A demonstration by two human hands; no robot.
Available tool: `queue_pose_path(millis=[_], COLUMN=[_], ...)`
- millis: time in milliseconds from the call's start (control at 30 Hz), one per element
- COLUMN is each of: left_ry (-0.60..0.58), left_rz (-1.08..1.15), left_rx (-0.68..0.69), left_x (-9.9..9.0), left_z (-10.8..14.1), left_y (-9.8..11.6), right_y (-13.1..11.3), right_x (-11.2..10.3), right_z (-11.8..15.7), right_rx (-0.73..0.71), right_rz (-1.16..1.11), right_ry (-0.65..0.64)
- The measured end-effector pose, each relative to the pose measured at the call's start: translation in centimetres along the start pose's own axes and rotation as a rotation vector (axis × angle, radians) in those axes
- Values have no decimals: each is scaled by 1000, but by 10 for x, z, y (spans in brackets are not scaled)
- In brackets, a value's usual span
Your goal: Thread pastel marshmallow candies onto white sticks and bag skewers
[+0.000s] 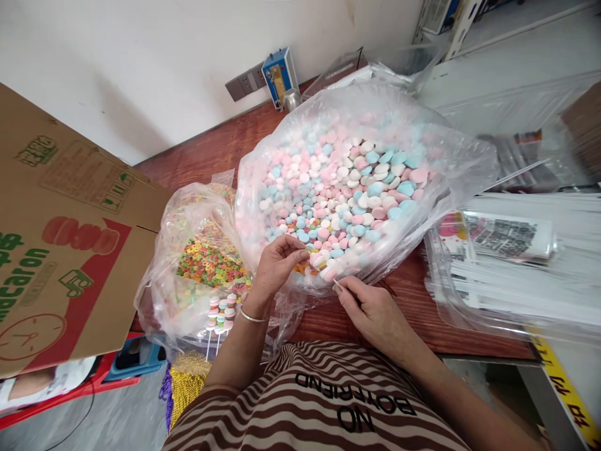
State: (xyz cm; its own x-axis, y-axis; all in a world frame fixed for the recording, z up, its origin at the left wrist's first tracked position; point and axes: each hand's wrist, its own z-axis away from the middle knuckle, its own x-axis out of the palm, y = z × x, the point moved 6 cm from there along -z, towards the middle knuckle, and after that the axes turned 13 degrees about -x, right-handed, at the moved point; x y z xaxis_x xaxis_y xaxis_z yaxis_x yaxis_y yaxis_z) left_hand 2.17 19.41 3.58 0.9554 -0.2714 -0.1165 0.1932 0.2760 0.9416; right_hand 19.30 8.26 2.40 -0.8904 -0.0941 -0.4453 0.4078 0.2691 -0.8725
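My left hand (pixel 280 262) is closed in a pinch at the near edge of a big clear plastic bag (pixel 451 150) of pink, white and blue candies (pixel 370 188). What its fingertips hold, if anything, I cannot make out. A thin white stick (pixel 335 283) is pinched between the thumb and finger of my right hand (pixel 369 307), just in front of the bag. Orange and yellow ring candies (pixel 307 268) lie among the pastel ones between my hands. Left of my wrist, stacked candy skewers (pixel 221 313) on white sticks rest by a smaller bag (pixel 164 244) of colourful ring candies (pixel 211 260).
A cardboard box (pixel 70 250) stands at the left. On the right, a clear plastic tray (pixel 441 313) holds many white sticks (pixel 507 282) and a printed packet (pixel 511 237). A blue device (pixel 280 75) sits by the wall socket (pixel 245 83) behind the wooden table (pixel 188 153).
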Motion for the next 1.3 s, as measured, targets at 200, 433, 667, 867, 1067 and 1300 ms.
queue_pose_path(millis=[200,433,667,867,1067,1300], left_ry=[2,63,-45,-42,67,43], left_rz=[106,132,53,-30,-783,-1062], left_rx=[-37,12,70,50,339,367], left_x=[7,6,10,-5,-3,6], left_z=[-1,2,6,-1,-10,-7], left_y=[0,-1,1,8,20,12], right_y=[2,1,3,6,7,10], right_x=[-1,-1,1,-5,-13,-11], right_z=[1,2,1,4,4,4], right_rx=[33,50,-14,-94,-74,-44], right_rz=[3,12,-12,-40,-12,-23], right_ry=[-14,-13,60,150,177,143])
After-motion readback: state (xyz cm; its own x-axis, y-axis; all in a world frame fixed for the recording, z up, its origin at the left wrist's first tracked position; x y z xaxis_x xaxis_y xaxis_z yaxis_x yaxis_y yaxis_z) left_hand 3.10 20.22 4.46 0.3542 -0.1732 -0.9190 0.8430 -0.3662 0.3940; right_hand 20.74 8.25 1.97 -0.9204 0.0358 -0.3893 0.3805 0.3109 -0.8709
